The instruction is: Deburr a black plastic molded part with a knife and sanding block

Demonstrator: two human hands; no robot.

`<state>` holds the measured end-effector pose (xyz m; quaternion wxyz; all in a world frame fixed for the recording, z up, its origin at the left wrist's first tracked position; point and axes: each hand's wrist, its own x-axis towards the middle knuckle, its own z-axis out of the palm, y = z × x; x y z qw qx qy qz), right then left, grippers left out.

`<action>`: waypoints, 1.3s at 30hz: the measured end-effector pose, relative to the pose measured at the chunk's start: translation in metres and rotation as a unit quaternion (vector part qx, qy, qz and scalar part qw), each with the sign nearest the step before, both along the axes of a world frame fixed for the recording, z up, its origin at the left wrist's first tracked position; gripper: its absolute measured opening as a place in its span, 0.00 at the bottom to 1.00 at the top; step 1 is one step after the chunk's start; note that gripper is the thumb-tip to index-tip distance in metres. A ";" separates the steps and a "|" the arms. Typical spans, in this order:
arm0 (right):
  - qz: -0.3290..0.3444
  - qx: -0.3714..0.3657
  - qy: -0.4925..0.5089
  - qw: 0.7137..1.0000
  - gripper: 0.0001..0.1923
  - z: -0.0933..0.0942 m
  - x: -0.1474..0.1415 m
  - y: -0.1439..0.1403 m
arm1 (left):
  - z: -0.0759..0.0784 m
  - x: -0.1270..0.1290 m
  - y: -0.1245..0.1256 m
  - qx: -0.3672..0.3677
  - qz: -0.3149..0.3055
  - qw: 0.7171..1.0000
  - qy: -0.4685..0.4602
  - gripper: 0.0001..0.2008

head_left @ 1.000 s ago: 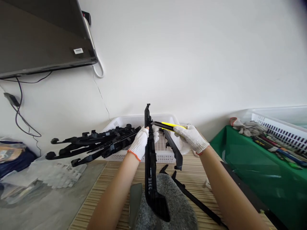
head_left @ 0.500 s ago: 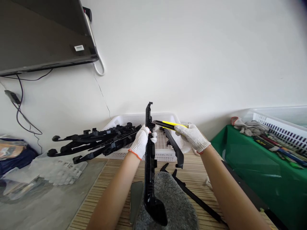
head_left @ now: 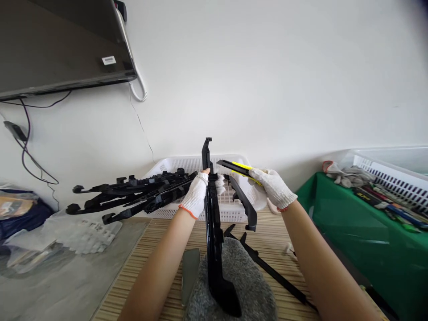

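My left hand (head_left: 196, 194), in a white knit glove, grips a long black plastic part (head_left: 211, 232) held upright, its lower end resting on a grey fuzzy pad (head_left: 249, 278). In my gloved right hand (head_left: 274, 189) is a yellow and black utility knife (head_left: 238, 168), its tip pointing left, just right of the part's upper end and slightly apart from it. Behind my hands stands a white perforated basket (head_left: 230, 213) with several similar black parts (head_left: 133, 196) sticking out to the left.
More black parts (head_left: 267, 269) lie on the striped mat (head_left: 150, 258). A green-covered table (head_left: 361, 236) at right bears gloves, tools and a white basket (head_left: 394, 171). A dark screen (head_left: 56, 44) hangs on the wall at upper left with cables. Plastic bags (head_left: 67, 236) lie at left.
The knife has lifted away from the black part's upper end and tilted up. The black part's lower end shifted slightly to the right on the pad.
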<state>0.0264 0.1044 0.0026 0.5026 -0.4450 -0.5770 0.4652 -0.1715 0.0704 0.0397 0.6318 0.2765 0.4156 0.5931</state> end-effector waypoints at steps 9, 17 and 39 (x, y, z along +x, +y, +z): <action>0.038 0.038 0.053 0.997 0.26 0.012 -0.015 -0.011 | -0.009 -0.001 0.000 0.051 -0.044 0.997 0.033 0.08; 0.078 0.021 0.026 0.996 0.25 0.011 -0.018 -0.013 | 0.000 -0.003 -0.002 0.003 -0.090 0.995 -0.038 0.16; 0.070 -0.010 -0.056 0.996 0.24 0.009 -0.020 -0.014 | -0.006 -0.010 0.008 0.045 0.020 0.996 -0.070 0.23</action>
